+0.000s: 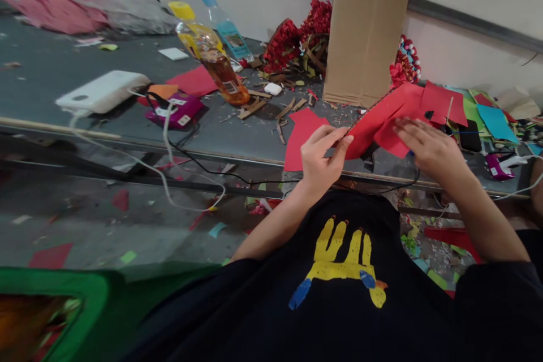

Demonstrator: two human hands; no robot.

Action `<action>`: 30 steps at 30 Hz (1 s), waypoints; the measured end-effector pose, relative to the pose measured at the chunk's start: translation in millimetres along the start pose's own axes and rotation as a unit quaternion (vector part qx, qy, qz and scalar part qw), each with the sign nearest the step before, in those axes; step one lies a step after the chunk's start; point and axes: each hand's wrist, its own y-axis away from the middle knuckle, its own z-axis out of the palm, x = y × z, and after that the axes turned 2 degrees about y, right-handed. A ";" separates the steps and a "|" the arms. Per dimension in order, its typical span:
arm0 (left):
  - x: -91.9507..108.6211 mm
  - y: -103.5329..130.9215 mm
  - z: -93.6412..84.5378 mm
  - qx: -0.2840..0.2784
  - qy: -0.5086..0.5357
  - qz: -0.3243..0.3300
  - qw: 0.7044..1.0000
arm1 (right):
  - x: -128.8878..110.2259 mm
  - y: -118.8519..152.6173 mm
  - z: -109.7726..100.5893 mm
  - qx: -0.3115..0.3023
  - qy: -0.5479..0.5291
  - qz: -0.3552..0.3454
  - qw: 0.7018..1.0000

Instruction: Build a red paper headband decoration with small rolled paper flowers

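Note:
My left hand point(322, 155) pinches the near left end of a long red paper-covered piece point(382, 116), which looks like cardboard with a dark edge. The piece slants up to the right over the table's front edge. At its right part, my right hand point(430, 150) lies with fingers stretched out against a loose red paper flap point(394, 138). The right thumb is hidden. Beneath my left hand a separate red paper sheet point(303, 138) rests on the table.
A tea bottle point(220, 70), a blue-capped bottle point(231, 34), a white power bank point(104, 91) and a purple box point(176, 110) with cables stand left. A tall cardboard panel point(369, 28) rises behind. Coloured paper sheets point(496, 121) lie right. A green chair point(93, 300) is at lower left.

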 end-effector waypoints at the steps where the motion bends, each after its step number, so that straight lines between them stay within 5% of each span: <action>1: 0.1 -1.3 -0.1 0.002 0.004 -0.007 1.000 | 6.3 -1.8 -0.8 0.005 0.010 0.022 1.000; 5: 0.4 -5.1 1.2 0.008 0.011 -0.029 0.999 | 0.8 -6.5 -0.7 0.018 0.018 0.017 1.000; 9: 1.1 -7.1 0.8 0.003 -0.016 0.024 1.000 | -29.6 -6.2 6.0 0.003 -0.006 -0.073 0.997; 12: 1.4 -7.9 -1.4 -0.006 -0.040 0.056 0.998 | -27.0 -4.3 9.4 0.000 -0.012 -0.090 0.996; 20: -0.5 -9.7 -3.4 -0.005 -0.045 0.059 0.997 | 40.5 7.9 -0.5 0.017 0.034 0.093 0.995; 26: -1.8 -12.6 -5.0 0.011 -0.043 0.056 0.997 | 40.0 15.4 -30.1 0.155 -0.023 0.168 0.973; 30: -1.1 -13.4 -5.8 0.012 -0.049 0.037 0.998 | 37.2 19.6 -30.0 0.203 -0.153 0.249 0.935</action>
